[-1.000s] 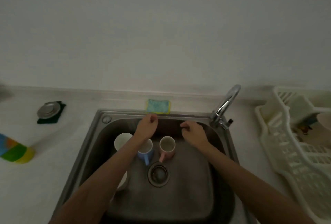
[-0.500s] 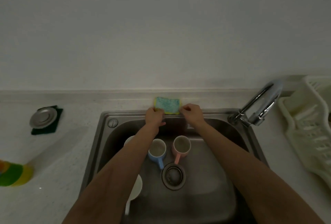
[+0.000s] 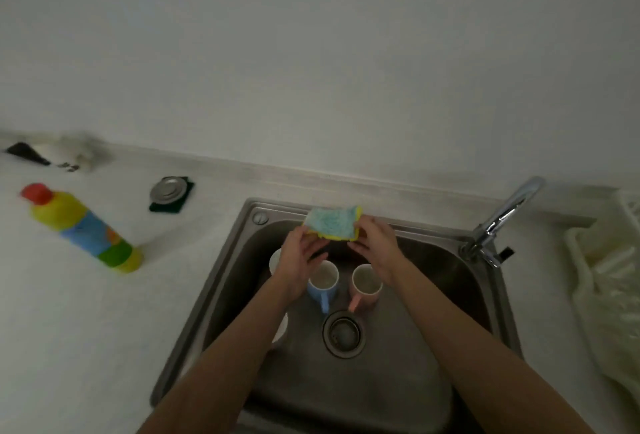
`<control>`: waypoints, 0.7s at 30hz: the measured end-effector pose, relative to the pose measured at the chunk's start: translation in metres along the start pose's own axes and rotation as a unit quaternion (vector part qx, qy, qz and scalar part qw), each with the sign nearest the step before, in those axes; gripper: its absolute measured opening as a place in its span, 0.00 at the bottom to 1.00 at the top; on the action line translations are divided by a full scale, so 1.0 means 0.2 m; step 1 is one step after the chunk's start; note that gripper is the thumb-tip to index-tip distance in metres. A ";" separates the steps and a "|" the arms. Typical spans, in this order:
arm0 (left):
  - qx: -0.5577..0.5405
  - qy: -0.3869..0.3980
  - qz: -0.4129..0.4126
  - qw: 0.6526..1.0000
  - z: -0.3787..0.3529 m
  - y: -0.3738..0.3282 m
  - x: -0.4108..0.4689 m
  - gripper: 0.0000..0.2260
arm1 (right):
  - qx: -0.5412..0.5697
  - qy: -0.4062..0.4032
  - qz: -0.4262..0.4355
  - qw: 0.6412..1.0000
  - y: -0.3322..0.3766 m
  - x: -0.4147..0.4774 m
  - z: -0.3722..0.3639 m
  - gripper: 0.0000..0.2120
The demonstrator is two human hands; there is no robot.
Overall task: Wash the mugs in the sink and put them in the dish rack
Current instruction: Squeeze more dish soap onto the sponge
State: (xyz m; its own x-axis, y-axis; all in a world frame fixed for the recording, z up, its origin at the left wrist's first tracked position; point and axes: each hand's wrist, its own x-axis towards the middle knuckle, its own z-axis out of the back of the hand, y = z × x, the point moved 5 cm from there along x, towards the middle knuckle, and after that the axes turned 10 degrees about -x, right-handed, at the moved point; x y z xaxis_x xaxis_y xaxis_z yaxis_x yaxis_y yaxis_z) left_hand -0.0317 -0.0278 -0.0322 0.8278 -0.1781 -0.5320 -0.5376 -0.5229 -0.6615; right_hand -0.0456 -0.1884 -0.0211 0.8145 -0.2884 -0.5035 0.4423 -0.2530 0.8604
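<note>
A blue mug (image 3: 323,282) and a pink mug (image 3: 365,284) stand upright side by side in the steel sink (image 3: 460,295), just behind the drain (image 3: 344,333). A white mug (image 3: 276,260) sits at the sink's left, mostly hidden by my left arm. Both hands hold a blue-and-yellow sponge (image 3: 334,222) above the sink's back edge. My left hand (image 3: 300,253) pinches its left end and my right hand (image 3: 375,244) pinches its right end. The white dish rack (image 3: 602,281) lies at the far right, partly cut off.
A chrome tap (image 3: 502,222) rises at the sink's back right corner. On the counter to the left stand a yellow dish-soap bottle with a red cap (image 3: 81,227) and a metal sink plug on a dark green pad (image 3: 170,192). A second white dish (image 3: 281,328) peeks out under my left forearm.
Both hands reached to the sponge behind the sink, took hold of it and lifted it off the ledge. The view has swung left, so the soap bottle shows fully.
</note>
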 end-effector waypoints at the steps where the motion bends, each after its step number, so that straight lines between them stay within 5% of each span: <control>1: -0.060 0.001 0.007 0.998 0.06 -0.04 -0.10 0.15 | -0.003 0.027 0.009 1.000 0.01 -0.07 -0.06 0.03; 8: -0.199 0.053 -0.010 0.979 0.45 -0.41 -0.68 0.18 | -0.133 0.194 0.113 0.965 0.12 -0.53 -0.64 0.08; 17: -0.206 0.096 -0.022 0.974 0.99 -0.74 -0.97 0.22 | -0.441 0.276 0.351 0.779 0.18 -0.92 -1.50 0.05; 21: -0.203 0.109 -0.003 0.973 1.25 -0.92 -0.96 0.24 | -0.475 0.274 0.343 0.763 0.12 -0.98 -1.85 0.02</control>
State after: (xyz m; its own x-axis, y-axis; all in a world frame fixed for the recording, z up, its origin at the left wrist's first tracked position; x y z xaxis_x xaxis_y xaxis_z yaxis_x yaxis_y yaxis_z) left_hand -0.1310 0.3105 0.0591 0.8692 -0.3234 -0.3741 -0.4611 -0.8033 -0.3770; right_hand -0.0552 0.2044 0.1277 0.8963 0.4428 -0.0246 -0.2979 0.6422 0.7063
